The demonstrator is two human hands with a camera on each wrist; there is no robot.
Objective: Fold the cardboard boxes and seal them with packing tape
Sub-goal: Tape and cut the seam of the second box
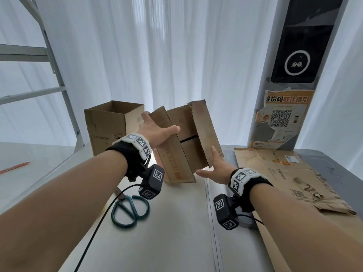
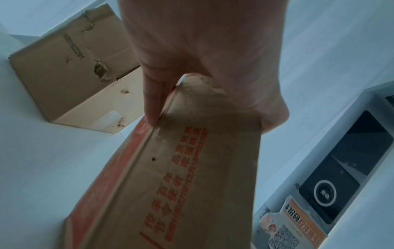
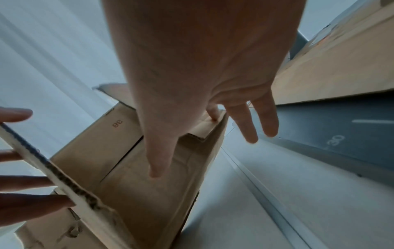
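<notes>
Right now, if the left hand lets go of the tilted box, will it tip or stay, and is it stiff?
The tilted box leans on one bottom edge, so it would probably tip. It looks empty with loose flaps, so probably light. The left hand holds one wall; the open right hand touches it, so the unsealed walls may flex.

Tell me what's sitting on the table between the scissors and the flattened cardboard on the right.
In the head view, between the scissors and the flattened cardboard runs bare table crossed by a seam, with the right hand and its wrist camera hanging above it.
</notes>
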